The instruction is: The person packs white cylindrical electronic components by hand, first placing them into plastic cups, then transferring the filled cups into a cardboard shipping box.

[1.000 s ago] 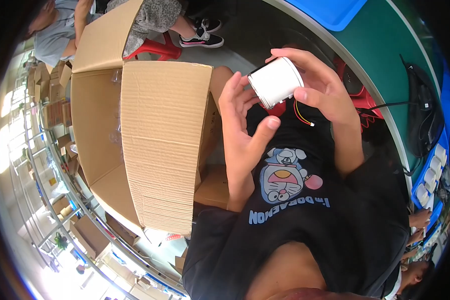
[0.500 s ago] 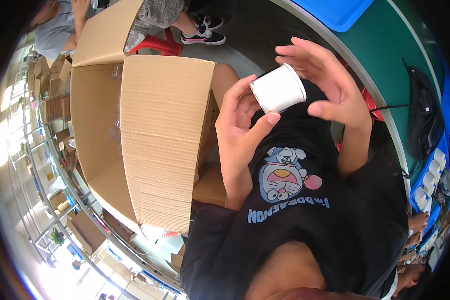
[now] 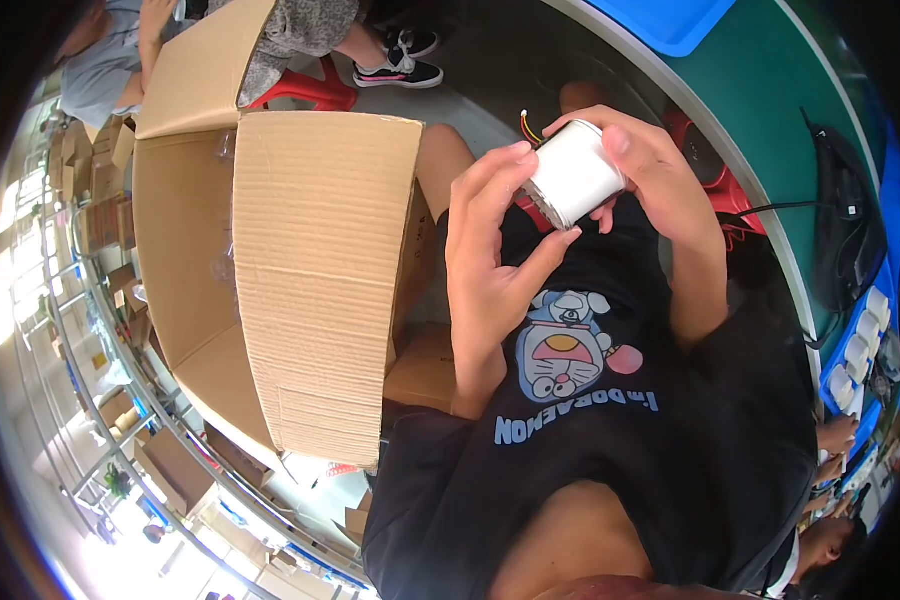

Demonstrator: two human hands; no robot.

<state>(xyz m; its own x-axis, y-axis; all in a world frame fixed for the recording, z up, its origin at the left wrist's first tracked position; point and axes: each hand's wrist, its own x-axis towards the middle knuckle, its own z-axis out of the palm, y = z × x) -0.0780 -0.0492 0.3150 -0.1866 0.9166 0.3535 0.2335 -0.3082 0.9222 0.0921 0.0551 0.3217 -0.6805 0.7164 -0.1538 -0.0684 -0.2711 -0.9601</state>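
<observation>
A white cylindrical part (image 3: 577,172) is held up in front of my black shirt, tilted, between both hands. Thin red, yellow and black wires (image 3: 529,128) with a small white connector stick out near its upper left. My left hand (image 3: 490,225) pinches the end on the left, fingers above and thumb below. My right hand (image 3: 655,170) wraps the other end, its thumb pressed on the white side and its other fingers partly hidden behind. The left end of the part looks dark and ridged; its kind is unclear.
A large open cardboard box (image 3: 320,270) stands close on my left, with clear plastic inside. A green table (image 3: 770,130) curves along the right, carrying a blue tray (image 3: 670,20), a black pouch (image 3: 840,235) with a cable, and white parts in a blue tray. Other people sit nearby.
My right hand has closed onto the part, which it was not gripping before. The part has tilted and moved slightly right, and its wires now show.
</observation>
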